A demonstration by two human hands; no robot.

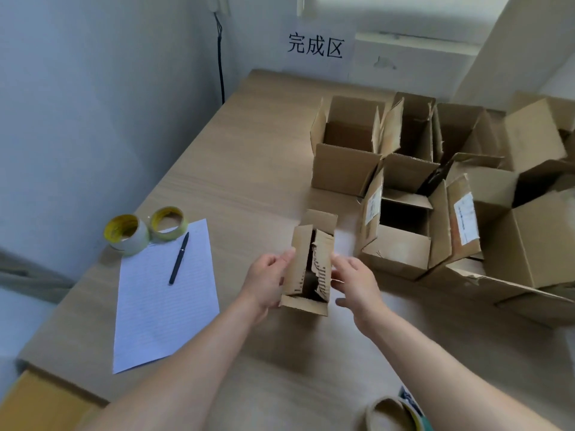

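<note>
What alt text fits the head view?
A left hand and a right hand hold a small torn cardboard box at a wooden table. To the right stand open cardboard boxes; to the left lie two tape rolls, a lined sheet and a pen.

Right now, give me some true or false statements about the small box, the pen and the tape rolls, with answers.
1. The left hand and the right hand both hold the small box. True.
2. The pen lies clear of the sheet of paper. False: it lies on the paper.
3. Two tape rolls sit at the paper's far edge. True.
4. The small box is sealed shut. False: its top flaps are open, and one edge is torn.
</note>
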